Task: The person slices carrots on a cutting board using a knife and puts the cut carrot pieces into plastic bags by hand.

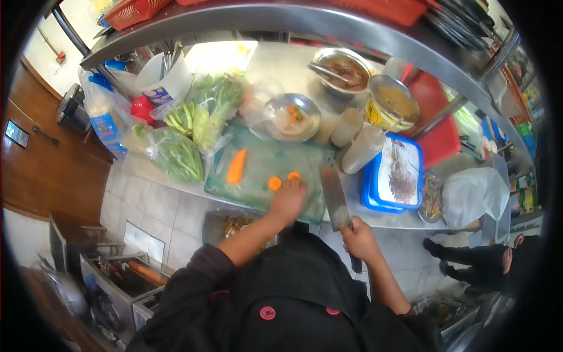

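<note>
My right hand (359,237) is wrapped round the handle of a cleaver (335,196), its broad blade upright over the right edge of a green cutting board (249,149). On the board, my left hand (288,199) has its fingers curled down on a carrot piece (294,175), which they partly hide. Just left of those fingers lies another cut carrot piece (274,183). Further left rests a longer tapered carrot piece (236,166), apart from both hands.
Bagged green vegetables (176,154) lie left of the board. Behind it stand a metal bowl with carrot bits (316,124) and a bowl of dark liquid (353,88). Squeeze bottles (362,150) and a blue-rimmed container (381,206) are at right. A bin (212,218) sits below; another person (469,258) is at far right.
</note>
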`<state>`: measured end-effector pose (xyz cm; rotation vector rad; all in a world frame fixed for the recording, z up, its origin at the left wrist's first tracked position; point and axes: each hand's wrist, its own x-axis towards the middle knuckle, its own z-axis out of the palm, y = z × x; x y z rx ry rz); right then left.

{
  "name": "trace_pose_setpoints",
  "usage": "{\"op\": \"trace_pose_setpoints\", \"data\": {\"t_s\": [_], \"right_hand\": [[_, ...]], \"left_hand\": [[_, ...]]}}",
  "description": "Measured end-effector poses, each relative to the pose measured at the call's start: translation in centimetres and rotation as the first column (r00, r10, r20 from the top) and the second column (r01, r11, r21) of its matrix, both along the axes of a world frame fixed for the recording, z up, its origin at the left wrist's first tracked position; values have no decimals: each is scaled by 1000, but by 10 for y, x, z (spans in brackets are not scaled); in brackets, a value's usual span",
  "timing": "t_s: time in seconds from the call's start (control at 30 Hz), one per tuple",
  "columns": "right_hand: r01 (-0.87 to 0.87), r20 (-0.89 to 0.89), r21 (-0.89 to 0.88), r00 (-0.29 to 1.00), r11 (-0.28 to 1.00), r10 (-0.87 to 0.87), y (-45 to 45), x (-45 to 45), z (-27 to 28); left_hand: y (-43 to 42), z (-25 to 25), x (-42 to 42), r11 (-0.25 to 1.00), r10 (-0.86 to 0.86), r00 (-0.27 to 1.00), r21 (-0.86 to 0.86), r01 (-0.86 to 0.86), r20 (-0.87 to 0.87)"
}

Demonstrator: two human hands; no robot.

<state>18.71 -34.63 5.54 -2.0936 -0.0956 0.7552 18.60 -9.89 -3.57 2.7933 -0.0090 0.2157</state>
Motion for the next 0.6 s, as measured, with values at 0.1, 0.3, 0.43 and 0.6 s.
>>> {"op": "trace_pose_setpoints", "data": {"t_s": [0.1, 0.3, 0.43, 0.6], "right_hand": [[-39, 72, -78, 996, 996, 44, -6, 7, -22], [-185, 202, -70, 960, 980, 196, 0, 25, -43], [-233, 223, -19, 947, 972, 231, 8, 32, -52], [-222, 216, -67, 949, 973, 231, 23, 26, -38]], "left_hand": [[-3, -2, -4, 998, -51, 999, -40, 50, -11], [9, 14, -6, 986, -96, 994, -139, 89, -50], [22, -6, -36, 925, -28, 999, -380, 11, -41], [54, -5, -93, 728, 165, 967, -638, -253, -196]]}}
